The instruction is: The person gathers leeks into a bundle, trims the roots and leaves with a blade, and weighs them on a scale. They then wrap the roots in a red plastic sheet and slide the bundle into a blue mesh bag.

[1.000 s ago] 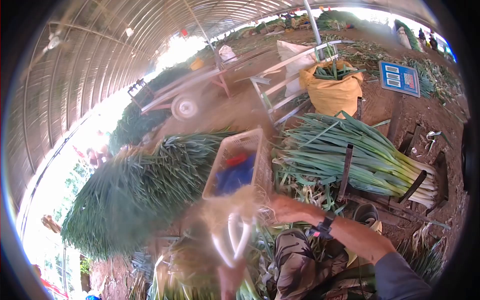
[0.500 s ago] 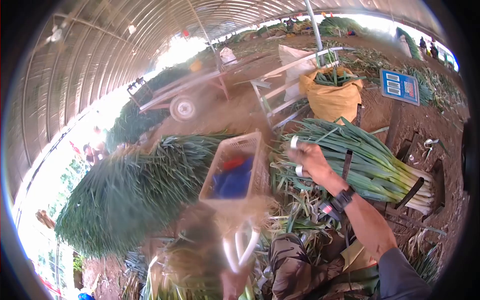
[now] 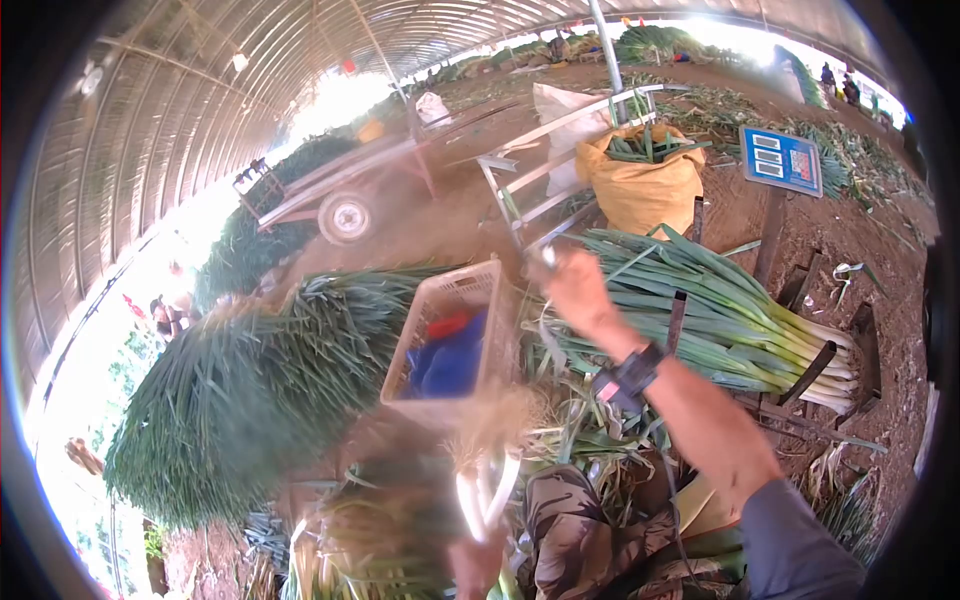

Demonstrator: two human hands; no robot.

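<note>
Low in the view, my left hand (image 3: pixel 476 562) is closed round a few leeks (image 3: pixel 485 490), whose white stems and stringy roots point up. My right hand (image 3: pixel 578 290) is over the left end of the leek bundle (image 3: pixel 700 310), near the leaf tips. Its fingers are smeared by motion, so their grip cannot be made out. The bundle lies between dark metal uprights (image 3: pixel 677 320), white root ends to the right. A plastic crate (image 3: pixel 395 388) with blue and red items inside stands between my hands and a large leek heap (image 3: pixel 260 400).
Behind the bundle are a yellow sack (image 3: pixel 645 190) of greens, a metal frame (image 3: pixel 510 200) and a blue scale display (image 3: pixel 782 162). A wheeled cart (image 3: pixel 345 217) stands farther back. Camouflage-clad knees (image 3: pixel 570 530) are at the bottom. Other people are partly visible far off.
My right hand has moved left and slightly up over the leaf tips. My left hand still holds the leeks. The whole view has shifted a little, with the surroundings now farther left.
</note>
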